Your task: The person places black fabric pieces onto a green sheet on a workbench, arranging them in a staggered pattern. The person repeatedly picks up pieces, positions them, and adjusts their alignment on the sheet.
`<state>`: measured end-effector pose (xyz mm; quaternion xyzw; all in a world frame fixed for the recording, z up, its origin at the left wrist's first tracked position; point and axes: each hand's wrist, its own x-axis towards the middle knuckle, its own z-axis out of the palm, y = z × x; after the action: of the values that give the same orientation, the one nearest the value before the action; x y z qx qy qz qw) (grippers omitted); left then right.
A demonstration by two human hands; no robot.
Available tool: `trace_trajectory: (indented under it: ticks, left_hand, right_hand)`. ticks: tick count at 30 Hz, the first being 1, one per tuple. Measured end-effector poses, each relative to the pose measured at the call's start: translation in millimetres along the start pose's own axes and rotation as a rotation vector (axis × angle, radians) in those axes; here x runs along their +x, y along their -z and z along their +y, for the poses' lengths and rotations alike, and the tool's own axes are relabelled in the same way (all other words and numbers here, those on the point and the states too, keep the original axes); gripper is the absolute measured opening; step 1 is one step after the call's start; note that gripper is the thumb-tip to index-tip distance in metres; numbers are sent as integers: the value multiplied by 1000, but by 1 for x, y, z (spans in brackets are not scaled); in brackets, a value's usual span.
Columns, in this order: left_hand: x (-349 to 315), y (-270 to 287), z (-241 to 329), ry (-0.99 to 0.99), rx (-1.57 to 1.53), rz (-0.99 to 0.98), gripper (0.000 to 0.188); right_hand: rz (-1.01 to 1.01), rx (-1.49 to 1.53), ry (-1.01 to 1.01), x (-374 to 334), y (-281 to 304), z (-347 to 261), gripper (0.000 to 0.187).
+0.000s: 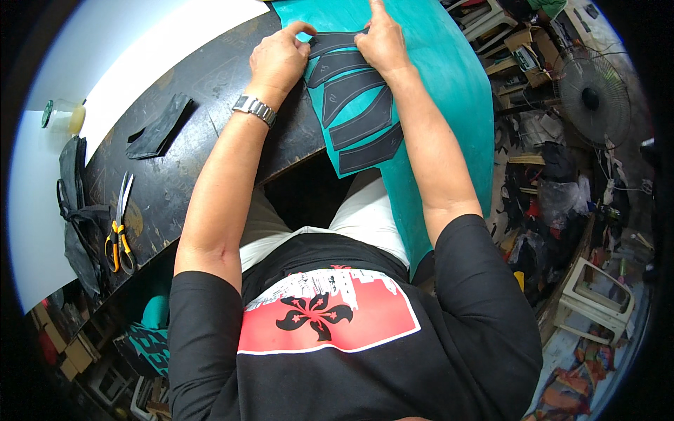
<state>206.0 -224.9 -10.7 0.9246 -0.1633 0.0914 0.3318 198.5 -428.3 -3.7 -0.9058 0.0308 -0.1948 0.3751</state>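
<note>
Several flat black curved pieces with pale outlines lie in a row on a teal sheet [449, 91], which hangs over the table edge. At the far end of the row is the topmost black curved piece [335, 43]. My left hand [276, 62] is closed at that piece's left end, thumb and forefinger bent around it. My right hand [383, 43] has its thumb at the right end, with the forefinger stretched away from me and the other fingers curled. The nearest black piece [368, 153] lies by the sheet's front corner. Contact under the fingertips is partly hidden.
On the dark table [217, 91] to the left lie scissors [121, 231] with orange-black handles and a folded black offcut [161, 128]. A jar [64, 116] and black strips [78, 217] stand farther left. To the right are a fan [591, 98] and a white stool [597, 298].
</note>
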Motion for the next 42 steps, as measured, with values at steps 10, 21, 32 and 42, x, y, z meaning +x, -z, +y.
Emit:
trace_trajectory:
  ticks: [10,21,32,42]
  left_hand:
    - [-2,-3,-1,-113,119,-43,26]
    - [0,5,-24,-99,-92,-76,35]
    - [-9,49,-41,25,-232,-289,41]
    - [-111,132,-44,46,-357,-147,31]
  right_hand:
    - [-107,-496,-105,16,15,-15,76]
    - [-62,-357,308,-27,19,-8,66]
    - [-254,-575,202,-36,21,-15,67]
    - [-313,-428,523,-64,-21,-61,67]
